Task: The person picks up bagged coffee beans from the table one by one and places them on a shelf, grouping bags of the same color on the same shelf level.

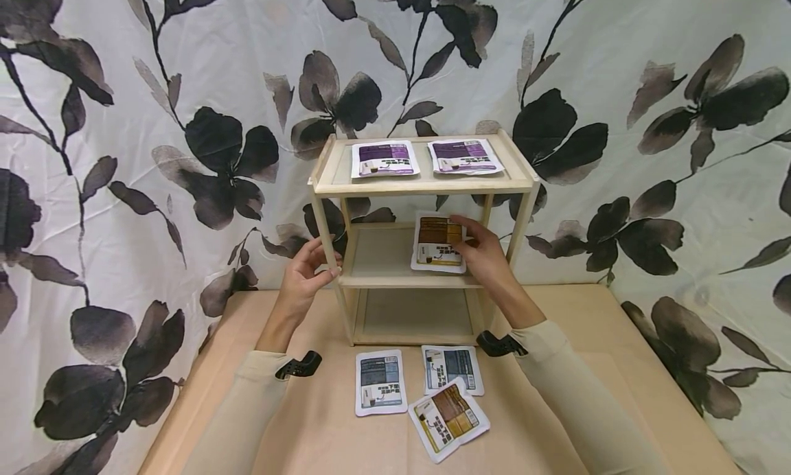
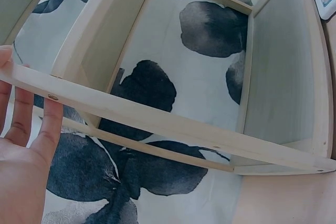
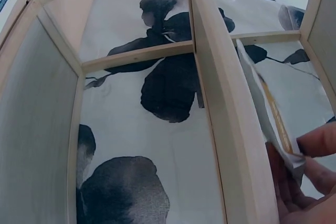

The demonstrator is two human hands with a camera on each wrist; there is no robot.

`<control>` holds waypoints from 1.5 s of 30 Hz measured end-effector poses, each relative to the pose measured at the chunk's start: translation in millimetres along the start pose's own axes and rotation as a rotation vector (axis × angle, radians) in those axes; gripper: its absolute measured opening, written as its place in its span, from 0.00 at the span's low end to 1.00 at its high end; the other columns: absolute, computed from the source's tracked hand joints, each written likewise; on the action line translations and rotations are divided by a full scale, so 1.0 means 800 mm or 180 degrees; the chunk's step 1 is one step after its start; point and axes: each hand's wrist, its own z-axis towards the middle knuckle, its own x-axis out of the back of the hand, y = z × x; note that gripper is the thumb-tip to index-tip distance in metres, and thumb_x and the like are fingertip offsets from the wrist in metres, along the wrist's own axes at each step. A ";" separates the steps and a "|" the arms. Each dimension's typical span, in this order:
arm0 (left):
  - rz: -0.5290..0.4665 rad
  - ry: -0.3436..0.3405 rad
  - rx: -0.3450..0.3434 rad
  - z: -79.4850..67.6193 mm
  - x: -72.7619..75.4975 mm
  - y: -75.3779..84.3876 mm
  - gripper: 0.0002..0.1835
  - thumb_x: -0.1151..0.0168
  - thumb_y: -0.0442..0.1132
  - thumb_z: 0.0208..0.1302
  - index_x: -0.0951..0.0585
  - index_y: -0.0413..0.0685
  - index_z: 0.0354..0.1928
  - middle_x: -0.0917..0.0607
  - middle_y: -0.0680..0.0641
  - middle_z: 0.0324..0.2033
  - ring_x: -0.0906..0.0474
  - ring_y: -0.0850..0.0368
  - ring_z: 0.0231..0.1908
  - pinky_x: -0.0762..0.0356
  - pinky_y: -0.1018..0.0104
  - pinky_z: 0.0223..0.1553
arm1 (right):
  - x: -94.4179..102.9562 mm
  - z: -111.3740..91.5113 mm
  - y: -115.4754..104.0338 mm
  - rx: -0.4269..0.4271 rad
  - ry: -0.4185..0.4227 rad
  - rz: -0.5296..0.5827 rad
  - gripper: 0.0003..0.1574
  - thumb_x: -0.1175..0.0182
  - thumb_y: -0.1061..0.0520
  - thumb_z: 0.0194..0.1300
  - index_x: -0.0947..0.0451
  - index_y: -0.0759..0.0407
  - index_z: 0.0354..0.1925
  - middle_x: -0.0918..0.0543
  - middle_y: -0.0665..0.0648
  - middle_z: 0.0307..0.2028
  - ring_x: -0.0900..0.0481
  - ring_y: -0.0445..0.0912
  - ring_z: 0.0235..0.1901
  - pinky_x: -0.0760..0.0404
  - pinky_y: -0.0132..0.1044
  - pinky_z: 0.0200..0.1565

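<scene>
A three-tier wooden shelf rack (image 1: 403, 283) stands on the table against the patterned cloth. My right hand (image 1: 485, 252) pinches a white sachet with a brown and yellow print (image 1: 437, 245) by its right edge. It holds this sachet at the middle tier, tilted with its print toward me. In the right wrist view the sachet (image 3: 270, 108) shows edge-on between thumb and fingers, just above the tier's board. My left hand (image 1: 304, 276) holds the rack's left front post, thumb on one side and fingers (image 2: 50, 121) behind it.
Two purple-printed sachets (image 1: 386, 159) lie side by side on the top tier. In front of the rack, a blue-printed sachet (image 1: 380, 382) lies at left. Another blue-printed sachet (image 1: 457, 365) is partly overlapped by a brown-printed sachet (image 1: 449, 419). The rack's posts flank the middle tier.
</scene>
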 end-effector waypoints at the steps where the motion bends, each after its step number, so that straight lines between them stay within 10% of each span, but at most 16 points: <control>1: -0.0001 0.0003 0.0004 0.000 0.000 0.000 0.33 0.37 0.18 0.60 0.25 0.45 0.67 0.19 0.33 0.43 0.20 0.47 0.47 0.17 0.65 0.47 | -0.001 0.001 0.001 -0.0018 0.0007 -0.0025 0.33 0.45 0.58 0.73 0.33 0.49 0.74 0.30 0.64 0.69 0.26 0.54 0.55 0.28 0.44 0.53; 13: -0.0006 0.0006 0.0022 -0.002 -0.002 0.001 0.33 0.36 0.18 0.59 0.25 0.45 0.67 0.20 0.29 0.44 0.21 0.43 0.47 0.17 0.65 0.47 | -0.002 0.002 0.005 -0.0187 0.0047 -0.0469 0.33 0.51 0.58 0.75 0.36 0.55 0.75 0.41 0.66 0.76 0.42 0.60 0.74 0.40 0.56 0.71; 23: -0.0015 -0.0015 0.0006 0.000 0.000 -0.001 0.33 0.37 0.18 0.60 0.25 0.45 0.67 0.18 0.35 0.43 0.20 0.50 0.47 0.18 0.65 0.48 | -0.003 0.000 -0.001 -0.0070 0.0203 -0.0702 0.31 0.54 0.62 0.73 0.34 0.66 0.72 0.38 0.77 0.68 0.32 0.61 0.52 0.31 0.52 0.55; 30: -0.0007 0.0013 -0.0002 0.000 -0.001 -0.001 0.33 0.37 0.17 0.59 0.25 0.45 0.67 0.17 0.39 0.43 0.20 0.54 0.46 0.18 0.65 0.47 | -0.007 -0.008 -0.012 -0.0131 0.0231 -0.0799 0.34 0.47 0.60 0.69 0.35 0.71 0.70 0.42 0.77 0.70 0.43 0.67 0.71 0.39 0.59 0.70; 45: -0.0007 0.0035 0.0011 0.001 -0.001 0.001 0.33 0.36 0.18 0.59 0.24 0.45 0.67 0.18 0.36 0.43 0.20 0.52 0.46 0.17 0.65 0.47 | -0.003 -0.036 -0.039 -0.0132 -0.0026 -0.1288 0.41 0.41 0.49 0.70 0.38 0.70 0.73 0.45 0.76 0.72 0.43 0.68 0.72 0.37 0.64 0.69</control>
